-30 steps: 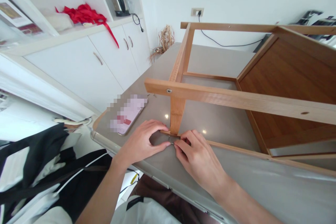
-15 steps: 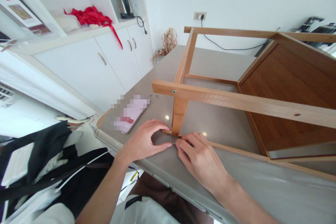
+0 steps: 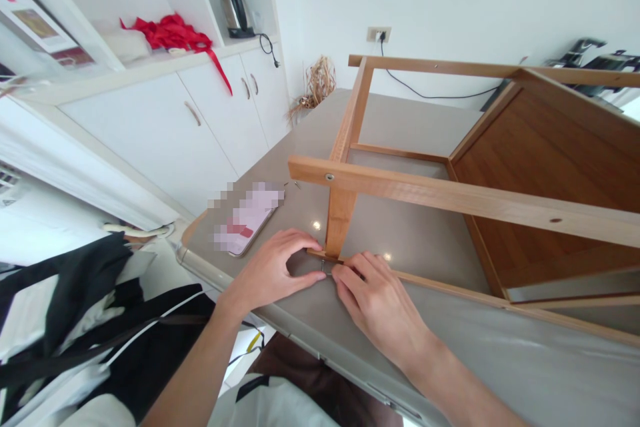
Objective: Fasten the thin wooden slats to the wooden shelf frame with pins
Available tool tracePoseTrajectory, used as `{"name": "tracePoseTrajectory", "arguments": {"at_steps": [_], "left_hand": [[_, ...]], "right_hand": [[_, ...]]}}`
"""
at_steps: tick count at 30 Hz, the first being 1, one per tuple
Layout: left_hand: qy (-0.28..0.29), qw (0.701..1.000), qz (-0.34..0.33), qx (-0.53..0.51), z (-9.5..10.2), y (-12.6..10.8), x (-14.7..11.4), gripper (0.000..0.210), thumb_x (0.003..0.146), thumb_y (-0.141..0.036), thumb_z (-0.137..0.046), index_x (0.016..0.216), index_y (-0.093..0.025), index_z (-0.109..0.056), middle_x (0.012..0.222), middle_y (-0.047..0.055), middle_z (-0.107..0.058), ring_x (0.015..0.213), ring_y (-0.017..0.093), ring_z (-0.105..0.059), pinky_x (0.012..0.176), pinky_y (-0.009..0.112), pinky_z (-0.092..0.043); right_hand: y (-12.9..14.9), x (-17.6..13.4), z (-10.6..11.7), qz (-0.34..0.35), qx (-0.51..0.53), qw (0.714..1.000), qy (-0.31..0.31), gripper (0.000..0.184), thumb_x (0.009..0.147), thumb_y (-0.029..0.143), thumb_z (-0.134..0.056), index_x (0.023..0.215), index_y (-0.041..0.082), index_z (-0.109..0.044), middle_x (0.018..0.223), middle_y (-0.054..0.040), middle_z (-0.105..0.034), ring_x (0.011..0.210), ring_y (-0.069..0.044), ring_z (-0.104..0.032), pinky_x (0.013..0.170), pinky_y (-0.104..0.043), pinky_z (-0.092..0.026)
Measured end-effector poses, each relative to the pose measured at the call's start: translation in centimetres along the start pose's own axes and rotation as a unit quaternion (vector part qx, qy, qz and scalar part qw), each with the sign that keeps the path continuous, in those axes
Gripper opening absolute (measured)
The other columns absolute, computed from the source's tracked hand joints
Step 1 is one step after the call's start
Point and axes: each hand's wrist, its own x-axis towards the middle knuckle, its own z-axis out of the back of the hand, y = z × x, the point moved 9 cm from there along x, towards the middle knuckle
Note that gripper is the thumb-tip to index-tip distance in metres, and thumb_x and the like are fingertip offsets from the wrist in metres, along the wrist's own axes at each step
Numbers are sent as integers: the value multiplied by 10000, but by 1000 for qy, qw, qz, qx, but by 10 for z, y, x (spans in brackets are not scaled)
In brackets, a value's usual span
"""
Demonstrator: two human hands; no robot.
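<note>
A wooden frame [image 3: 410, 188] lies on its side on the grey table. At the near lower corner, my right hand [image 3: 383, 300] is closed, its fingertips pinching a thin metal hex key [image 3: 323, 266], mostly hidden by the fingers. The key's short end points at the outer face of the lower rail, below the crosspiece [image 3: 341, 217]. My left hand [image 3: 275, 268] curves around this corner with thumb and fingers apart. Its fingertips touch the rail's end, and its thumb tip is close beside the key. A round metal fastener [image 3: 329, 177] sits in the upper rail.
Left of the frame lies a phone [image 3: 255, 219] with a blurred screen, and small metal screws [image 3: 297, 185] lie just past it. The table edge [image 3: 295, 340] runs close beneath my forearms. A brown panel [image 3: 570, 187] fills the frame's right part. Cabinets [image 3: 165, 120] stand at left.
Both hands hold nearly the same place at the corner; the right fingers have shifted very slightly. The whole view has moved a little.
</note>
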Motion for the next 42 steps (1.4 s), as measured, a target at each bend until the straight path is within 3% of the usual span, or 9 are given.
{"name": "tracePoseTrajectory", "arguments": {"at_steps": [24, 42], "left_hand": [[1, 1000, -6, 1, 1, -3, 0, 272, 861, -327, -734, 1107, -261, -641, 1131, 11, -703, 1103, 203, -625, 1009, 355, -476], [0, 1000, -11, 0, 0, -3, 1, 278, 871, -346, -738, 1113, -250, -642, 1139, 23, -706, 1108, 205, -626, 1012, 365, -476]], "right_hand": [[5, 3, 3, 19, 27, 999, -31, 125, 937, 80, -599, 1011, 165, -653, 895, -37, -620, 835, -183, -527, 784, -337, -470], [4, 2, 0, 19, 33, 999, -12, 147, 981, 115, -549, 1059, 177, -658, 935, -45, -642, 874, -177, -555, 841, -338, -494]]}}
